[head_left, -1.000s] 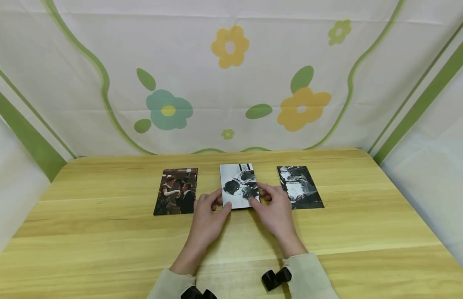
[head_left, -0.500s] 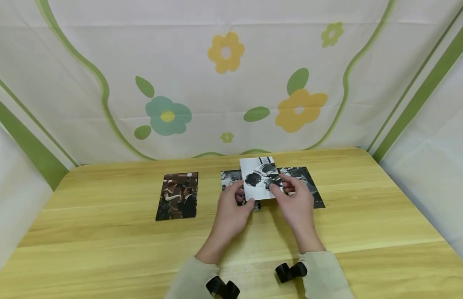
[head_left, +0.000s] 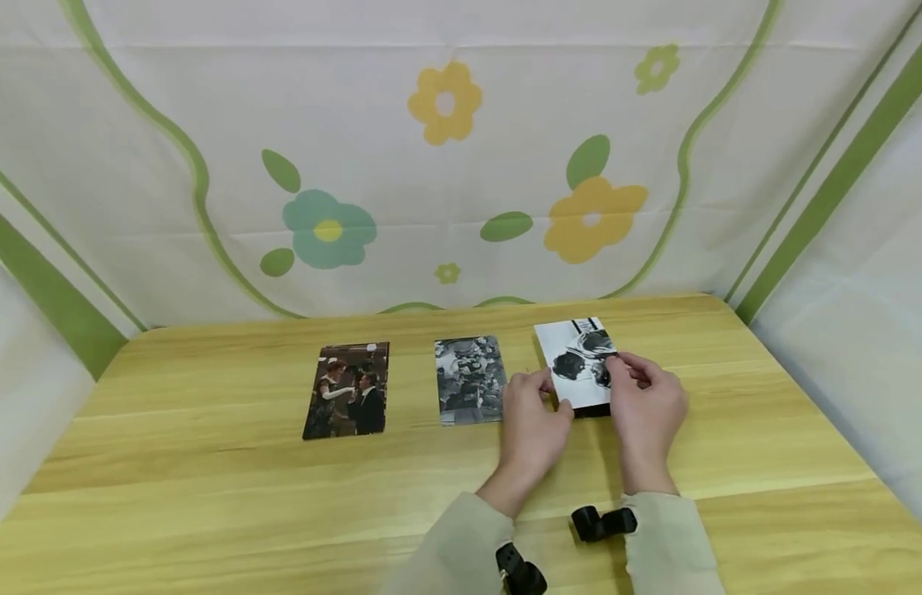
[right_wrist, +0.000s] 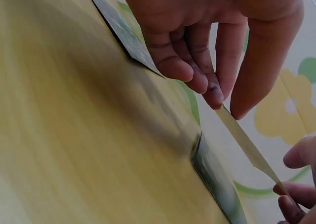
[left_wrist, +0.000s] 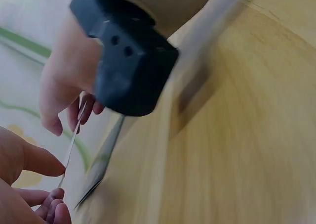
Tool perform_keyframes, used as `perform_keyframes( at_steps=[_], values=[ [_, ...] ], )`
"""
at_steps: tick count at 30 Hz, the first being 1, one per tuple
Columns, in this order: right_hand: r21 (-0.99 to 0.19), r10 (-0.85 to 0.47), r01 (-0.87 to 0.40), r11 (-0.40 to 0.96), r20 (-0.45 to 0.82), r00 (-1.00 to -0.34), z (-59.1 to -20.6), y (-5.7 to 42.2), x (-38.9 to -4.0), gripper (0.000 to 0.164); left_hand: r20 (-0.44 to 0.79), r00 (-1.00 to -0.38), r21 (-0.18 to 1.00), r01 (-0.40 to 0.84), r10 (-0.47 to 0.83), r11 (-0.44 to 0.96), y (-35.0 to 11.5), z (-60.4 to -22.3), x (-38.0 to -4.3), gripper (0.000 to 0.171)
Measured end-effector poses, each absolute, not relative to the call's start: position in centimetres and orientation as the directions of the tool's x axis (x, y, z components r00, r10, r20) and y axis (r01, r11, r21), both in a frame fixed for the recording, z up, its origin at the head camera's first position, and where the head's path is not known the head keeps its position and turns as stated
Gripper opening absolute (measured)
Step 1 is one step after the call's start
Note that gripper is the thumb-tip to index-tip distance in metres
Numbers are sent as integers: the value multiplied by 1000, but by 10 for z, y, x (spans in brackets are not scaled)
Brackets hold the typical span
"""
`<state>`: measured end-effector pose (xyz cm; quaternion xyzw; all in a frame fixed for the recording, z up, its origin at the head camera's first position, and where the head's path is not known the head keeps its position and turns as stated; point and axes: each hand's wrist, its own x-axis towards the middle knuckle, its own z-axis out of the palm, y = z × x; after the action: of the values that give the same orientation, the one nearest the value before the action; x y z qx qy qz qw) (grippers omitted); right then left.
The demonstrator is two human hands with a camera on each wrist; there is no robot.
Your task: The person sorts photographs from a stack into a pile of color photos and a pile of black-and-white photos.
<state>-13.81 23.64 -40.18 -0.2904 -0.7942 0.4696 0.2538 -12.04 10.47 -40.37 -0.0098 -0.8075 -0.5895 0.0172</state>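
A mostly white photo card [head_left: 576, 376] with a black-and-white print is held between both hands in the head view. My left hand [head_left: 534, 426] pinches its left side, and my right hand [head_left: 649, 405] pinches its right side with the thumb on top. Below it a dark card [head_left: 593, 411] shows only as a strip at the lower edge. In the right wrist view the held card [right_wrist: 247, 142] is seen edge-on, tilted and apart from the table. Left of my hands lies a grey photo card [head_left: 467, 384], its lower right corner close to the left hand.
At the left a coloured photo card [head_left: 347, 392], showing two figures, lies on the wooden table [head_left: 245, 496]. A white cloth [head_left: 401, 173] with printed flowers hangs behind the table's far edge. Black wrist cameras [head_left: 520, 570] sit on both sleeves.
Both hands have carried the white photo card right from the middle spot, over the right-hand card. The grey card beneath its former place is now uncovered.
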Motion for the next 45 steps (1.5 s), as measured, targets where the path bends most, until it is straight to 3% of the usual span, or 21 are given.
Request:
perform_keyframes(
  at_steps=[8,22,27,32,36,41,45],
  values=[
    [-831,721,389,399,22,-692,-410,251,-138,38,41,-999,918,37,-1,394,122,-409,-122,49],
    [-789,702,424,445,13,-712,-413,256,-137,50,-32,-999,886,-10,40,463,126,-407,-128,53],
    [-823,713,402,401,5,-701,-413,257,-138,49,-40,-999,935,-27,30,352,119,-404,-126,55],
    [-932,752,259,253,21,-659,-408,256,-140,34,2,-1000,981,-3,-27,195,91,-391,-121,48],
    [-975,683,142,173,14,-731,-400,242,-141,24,11,-994,991,-4,-105,137,57,-387,-123,41],
    [-992,488,109,69,-62,-870,-389,214,-137,24,-38,-980,991,-62,-197,117,18,-391,-127,38],
    [-997,334,68,-44,-79,-939,-391,190,-135,24,-52,-964,986,-91,-262,139,-5,-391,-130,33]
  ],
)
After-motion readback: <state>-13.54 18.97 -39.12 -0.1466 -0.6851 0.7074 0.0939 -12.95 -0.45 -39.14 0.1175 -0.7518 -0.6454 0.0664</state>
